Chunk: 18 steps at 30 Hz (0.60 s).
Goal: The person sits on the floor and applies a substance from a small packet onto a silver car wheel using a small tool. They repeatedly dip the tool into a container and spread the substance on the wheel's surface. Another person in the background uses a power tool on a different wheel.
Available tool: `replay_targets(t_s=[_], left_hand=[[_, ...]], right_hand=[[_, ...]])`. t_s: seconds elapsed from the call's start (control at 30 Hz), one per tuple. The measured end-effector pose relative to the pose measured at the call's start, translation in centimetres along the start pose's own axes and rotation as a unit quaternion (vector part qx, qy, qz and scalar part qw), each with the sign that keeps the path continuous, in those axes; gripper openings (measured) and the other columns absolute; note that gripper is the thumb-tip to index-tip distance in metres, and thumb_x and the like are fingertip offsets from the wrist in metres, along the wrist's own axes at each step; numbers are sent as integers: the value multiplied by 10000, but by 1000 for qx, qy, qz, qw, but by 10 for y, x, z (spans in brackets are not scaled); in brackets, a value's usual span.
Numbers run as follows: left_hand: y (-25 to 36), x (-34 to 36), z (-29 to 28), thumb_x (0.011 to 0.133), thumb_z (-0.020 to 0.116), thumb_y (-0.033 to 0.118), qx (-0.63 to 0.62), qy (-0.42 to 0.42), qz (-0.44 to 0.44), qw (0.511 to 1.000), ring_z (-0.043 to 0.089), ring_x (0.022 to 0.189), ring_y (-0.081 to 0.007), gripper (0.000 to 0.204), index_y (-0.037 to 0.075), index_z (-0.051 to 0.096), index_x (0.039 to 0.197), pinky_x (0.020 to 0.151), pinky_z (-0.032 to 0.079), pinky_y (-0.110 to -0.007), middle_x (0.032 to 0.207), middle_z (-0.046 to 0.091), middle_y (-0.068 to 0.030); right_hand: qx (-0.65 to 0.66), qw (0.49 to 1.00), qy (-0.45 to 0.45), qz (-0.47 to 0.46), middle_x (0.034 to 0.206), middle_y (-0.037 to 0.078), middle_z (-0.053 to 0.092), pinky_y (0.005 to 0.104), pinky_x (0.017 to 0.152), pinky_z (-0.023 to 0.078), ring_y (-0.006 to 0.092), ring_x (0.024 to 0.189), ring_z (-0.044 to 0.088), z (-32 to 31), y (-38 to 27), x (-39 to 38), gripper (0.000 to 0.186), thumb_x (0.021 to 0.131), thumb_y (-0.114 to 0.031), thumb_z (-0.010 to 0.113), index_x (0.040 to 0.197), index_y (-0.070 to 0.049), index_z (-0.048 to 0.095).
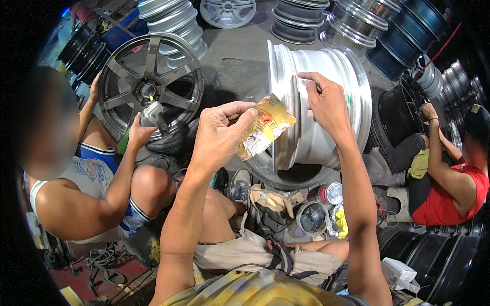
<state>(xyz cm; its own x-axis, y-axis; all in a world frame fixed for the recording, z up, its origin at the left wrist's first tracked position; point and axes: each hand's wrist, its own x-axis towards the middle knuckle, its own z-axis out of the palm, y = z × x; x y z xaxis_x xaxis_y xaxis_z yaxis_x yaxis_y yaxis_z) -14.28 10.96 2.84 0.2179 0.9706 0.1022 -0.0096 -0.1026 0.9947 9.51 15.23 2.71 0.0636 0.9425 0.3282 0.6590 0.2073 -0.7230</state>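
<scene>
My left hand (217,133) pinches a torn piece of sandpaper (278,116) between thumb and fingers, its yellow-brown printed backing facing up. A whitish smear and a small orange-red dab lie on the paper. Just right of it, a silver wheel rim (319,66) stands on its edge over a dark tyre (296,178). The index finger of my right hand (326,104) reaches out to the rim's lip area, with the other fingers curled and nothing visible in them. Whether the fingertip presses on the metal is hard to make out.
At left, a person holds a grey power tool (152,115) by a dark spoked wheel (150,61). Another person in red (451,196) works on a black wheel (400,109) at right. Stacked rims (171,23) stand behind. Cans and a small bucket (313,219) sit below my rim.
</scene>
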Motion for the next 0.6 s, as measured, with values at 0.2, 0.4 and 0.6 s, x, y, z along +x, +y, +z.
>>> replay_targets(t_s=[0.2,0.4,0.6], left_hand=[[-6,1,-2,955,676,104,-11,-3,4,1000,654,769,-60,254,-76,701,1134,678,529,-197,909,728,-84],[-5,1,-2,952,677,100,-8,-4,0,1000,653,769,-61,259,-82,697,1135,681,529,-198,915,727,-82],[-3,1,-2,950,676,98,6,6,-13,1000,655,769,-64,253,-89,697,1119,677,520,-198,920,726,-82]], right_hand=[[-91,994,-7,-53,684,237,642,454,659,502,379,632,647,4,-3,7,255,935,-79,517,1086,-53,721],[-89,995,-10,-52,723,252,656,471,707,513,404,672,655,4,2,20,254,932,-82,513,1068,-54,725],[-77,995,-1,-63,746,266,658,479,733,521,438,714,654,2,1,11,244,925,-75,513,1046,-36,721]])
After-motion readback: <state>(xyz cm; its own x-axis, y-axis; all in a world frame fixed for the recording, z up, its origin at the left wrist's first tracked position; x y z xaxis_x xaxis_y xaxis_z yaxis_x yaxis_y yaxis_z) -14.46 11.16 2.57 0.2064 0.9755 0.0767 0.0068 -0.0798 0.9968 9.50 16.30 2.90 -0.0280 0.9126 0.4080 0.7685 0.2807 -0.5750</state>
